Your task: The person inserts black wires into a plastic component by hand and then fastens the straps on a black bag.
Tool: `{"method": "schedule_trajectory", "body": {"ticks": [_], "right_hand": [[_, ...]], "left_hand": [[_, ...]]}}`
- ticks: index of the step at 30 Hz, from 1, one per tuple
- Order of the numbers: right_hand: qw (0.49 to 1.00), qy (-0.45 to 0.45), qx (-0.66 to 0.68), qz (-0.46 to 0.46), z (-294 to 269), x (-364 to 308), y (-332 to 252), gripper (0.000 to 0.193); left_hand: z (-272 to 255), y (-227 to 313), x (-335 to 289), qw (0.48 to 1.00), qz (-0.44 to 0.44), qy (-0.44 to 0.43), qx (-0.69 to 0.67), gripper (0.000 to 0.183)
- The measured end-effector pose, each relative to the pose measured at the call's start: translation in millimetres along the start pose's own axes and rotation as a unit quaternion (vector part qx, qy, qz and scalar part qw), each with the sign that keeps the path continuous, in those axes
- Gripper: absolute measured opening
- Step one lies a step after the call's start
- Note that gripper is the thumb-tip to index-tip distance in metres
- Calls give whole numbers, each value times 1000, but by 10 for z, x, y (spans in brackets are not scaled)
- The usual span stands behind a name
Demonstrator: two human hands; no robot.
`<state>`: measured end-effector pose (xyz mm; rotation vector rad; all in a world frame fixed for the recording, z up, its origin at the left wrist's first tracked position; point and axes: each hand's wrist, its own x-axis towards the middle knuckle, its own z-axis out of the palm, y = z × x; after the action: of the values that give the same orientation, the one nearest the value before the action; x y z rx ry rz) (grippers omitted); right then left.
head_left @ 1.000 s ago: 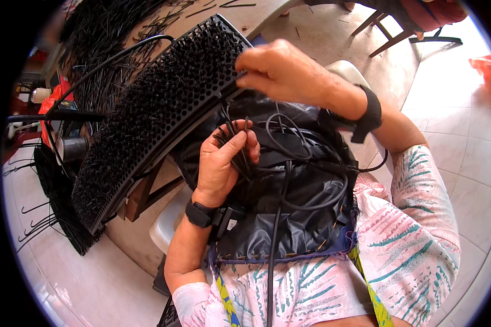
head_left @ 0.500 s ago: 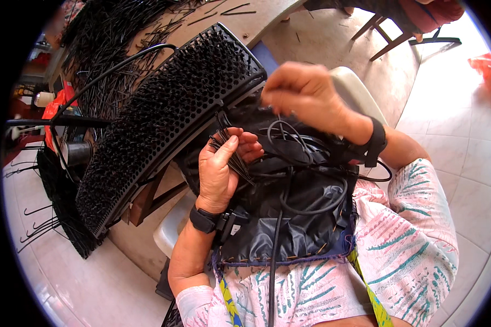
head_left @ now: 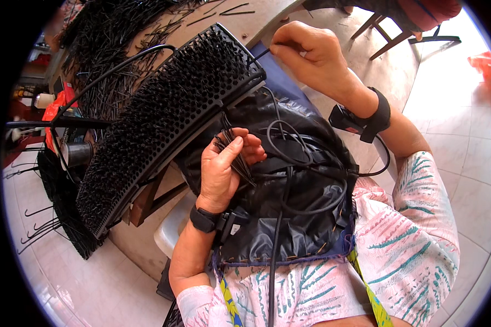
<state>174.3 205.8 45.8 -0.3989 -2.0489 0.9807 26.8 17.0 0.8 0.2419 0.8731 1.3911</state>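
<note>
One floor of pale tiles [head_left: 444, 139], bending toward the rim at both sides; one worktable [head_left: 248, 34] at the top, on which we list one large heap of black strips [head_left: 106, 46], too tangled to count, and a few loose ones to its right; one long curved board [head_left: 158, 111], slanting across the left of centre, packed with upright black bristles beyond our counting, with bare holes showing along its lower right edge; two hands, well apart; the left hand [head_left: 222, 163], one, closed about one bundle of black strips [head_left: 244, 169], several in number, overlapping too much to count, just beside the board's lower right edge; the right hand [head_left: 316, 57], one, thumb and forefinger pinched on one single black strip [head_left: 262, 53], its far end at the upper right end of the board; we cannot tell whether that end sits in a hole; two black wrist straps, one to each arm; one black lap cover [head_left: 316, 234], with dark cable [head_left: 274, 256] looped over it; one metal can [head_left: 77, 153], left of the board; one orange-red bag [head_left: 485, 71], blurred, at the far right; two dark wooden legs [head_left: 391, 42] of one seat, upper right.
</note>
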Motion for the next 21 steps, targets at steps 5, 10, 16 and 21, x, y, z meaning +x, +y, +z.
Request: {"method": "schedule_trajectory", "body": {"ticks": [5,10,16,21], "right_hand": [[990,-26,-121,-70,110,125,75,9],[972,-73,-204,-94,216,297,199,12],[953,-151,-249,-83,252,420,251,15],[939,-200,-267,-83,306,483,230,18]], "left_hand": [[-26,-13,19,1000,-3,-14,10,15],[12,10,11,999,-10,-3,37,16],[-64,10,0,998,-15,-9,62,16],[-16,23,-10,998,-19,6,54,15]]}}
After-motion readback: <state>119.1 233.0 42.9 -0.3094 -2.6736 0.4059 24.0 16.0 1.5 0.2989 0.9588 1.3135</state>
